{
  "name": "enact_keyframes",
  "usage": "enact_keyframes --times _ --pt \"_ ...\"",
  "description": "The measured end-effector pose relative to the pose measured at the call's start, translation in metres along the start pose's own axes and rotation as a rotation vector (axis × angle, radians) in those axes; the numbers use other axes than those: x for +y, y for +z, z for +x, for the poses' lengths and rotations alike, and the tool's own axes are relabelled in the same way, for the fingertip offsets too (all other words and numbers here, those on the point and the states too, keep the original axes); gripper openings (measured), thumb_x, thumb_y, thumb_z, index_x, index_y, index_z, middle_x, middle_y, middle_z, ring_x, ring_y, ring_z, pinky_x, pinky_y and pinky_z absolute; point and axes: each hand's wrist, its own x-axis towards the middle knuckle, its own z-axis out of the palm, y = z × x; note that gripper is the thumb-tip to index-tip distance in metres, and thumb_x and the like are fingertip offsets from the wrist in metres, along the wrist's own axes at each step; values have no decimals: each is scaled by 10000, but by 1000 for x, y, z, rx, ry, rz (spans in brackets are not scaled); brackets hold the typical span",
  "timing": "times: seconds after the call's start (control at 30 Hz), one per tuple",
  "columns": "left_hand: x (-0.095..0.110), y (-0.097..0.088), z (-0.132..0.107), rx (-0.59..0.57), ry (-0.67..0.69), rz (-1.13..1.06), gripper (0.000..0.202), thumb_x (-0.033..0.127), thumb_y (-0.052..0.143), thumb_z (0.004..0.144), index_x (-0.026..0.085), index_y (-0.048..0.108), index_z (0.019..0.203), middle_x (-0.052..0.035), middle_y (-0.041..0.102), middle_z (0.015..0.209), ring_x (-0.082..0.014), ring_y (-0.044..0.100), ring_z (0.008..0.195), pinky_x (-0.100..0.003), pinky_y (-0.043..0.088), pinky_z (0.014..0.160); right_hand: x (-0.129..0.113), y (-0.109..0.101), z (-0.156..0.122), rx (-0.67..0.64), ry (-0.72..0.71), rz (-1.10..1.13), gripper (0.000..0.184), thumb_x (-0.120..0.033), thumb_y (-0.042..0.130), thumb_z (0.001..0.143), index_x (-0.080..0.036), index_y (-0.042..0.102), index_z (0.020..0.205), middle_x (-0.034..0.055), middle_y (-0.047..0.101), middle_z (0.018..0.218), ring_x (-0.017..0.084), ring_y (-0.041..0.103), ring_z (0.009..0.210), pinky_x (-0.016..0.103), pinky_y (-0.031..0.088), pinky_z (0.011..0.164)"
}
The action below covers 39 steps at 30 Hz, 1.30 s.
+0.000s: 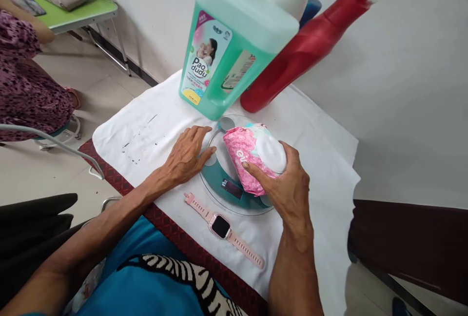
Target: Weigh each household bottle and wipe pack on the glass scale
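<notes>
Fingers of the right hand (290,187) are wrapped around a pink pack (251,156) in the middle, maybe so it is held steady over the round scale (215,179). By the left hand (188,152), fingers spread at the scale's edge, nothing is gripped. Below, a watch (220,227) is laid flat, perhaps to leave room.

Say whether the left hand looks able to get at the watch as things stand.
Probably yes: the left hand appears empty, and the watch lies uncovered on the white cloth, with only bare cloth between the hand and the nearer strap end.
</notes>
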Motion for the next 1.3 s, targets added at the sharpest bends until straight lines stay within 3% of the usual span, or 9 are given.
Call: enact_keyframes --times 0.23,0.4,0.53,0.73,0.87,0.97,1.17,1.23,1.3 --pt "48 -28 -26 -174 12 55 382 385 616 1049 174 546 1359 -165 631 1403 -338 608 1247 -536 545 1025 11 0 8 98 77 107 816 -741 894 531 -232 736 1149 79 742 1062 304 664 964 469 555 828" --pt "32 -25 -62 -12 64 -9 373 326 590 1065 159 502 1387 -170 652 1346 -322 628 1218 -512 574 980 7 -9 7 68 114 352 701 -576 960 552 -231 760 1128 30 725 918 230 632 800 364 508 657" --pt "15 -17 -79 19 17 19 362 310 570 1072 151 503 1390 -172 653 1339 -330 635 1215 -510 581 969 -48 -3 6 -36 -54 440 674 -549 964 606 -255 736 1168 26 717 945 226 653 810 356 535 654" --pt "2 -9 -83 -10 -13 37 378 329 571 1062 135 528 1384 -182 675 1291 -345 654 1176 -523 590 959 -135 78 30 -148 -461 414 666 -623 936 654 -249 666 1135 48 737 1107 263 682 1006 400 606 822" --pt "-4 -6 -84 58 -48 -42 366 338 546 1077 187 515 1410 -138 692 1276 -303 681 1152 -478 592 979 -148 137 50 -208 -534 268 678 -549 945 676 -236 612 1178 76 746 1119 300 706 1030 455 601 883" --pt "-8 -4 -84 102 -40 -53 354 349 549 1080 205 518 1402 -122 706 1265 -299 691 1144 -471 590 976 -145 157 61 -261 -505 172 693 -535 925 719 -221 582 1232 119 735 1189 332 703 1125 496 594 960" --pt "-5 -6 -82 141 4 21 358 367 546 1072 220 531 1398 -120 721 1223 -309 720 1081 -466 630 883 -133 138 48 -297 -580 130 1105 -608 909 736 -153 367 1584 238 456 1649 385 415 1568 576 398 1286" --pt "-2 -7 -81 145 23 61 358 386 542 1071 222 535 1389 -124 718 1204 -316 726 1051 -474 648 852 -126 119 36 -222 -710 145 1033 -581 871 799 -194 361 1609 204 461 1658 371 422 1566 586 399 1290" --pt "-1 -7 -81 134 24 68 414 400 546 1073 221 499 1442 -137 700 1257 -318 728 1096 -484 661 893 -116 95 27 -57 -830 189 786 -472 812 893 -258 447 1555 152 590 1547 327 545 1465 560 483 1224"
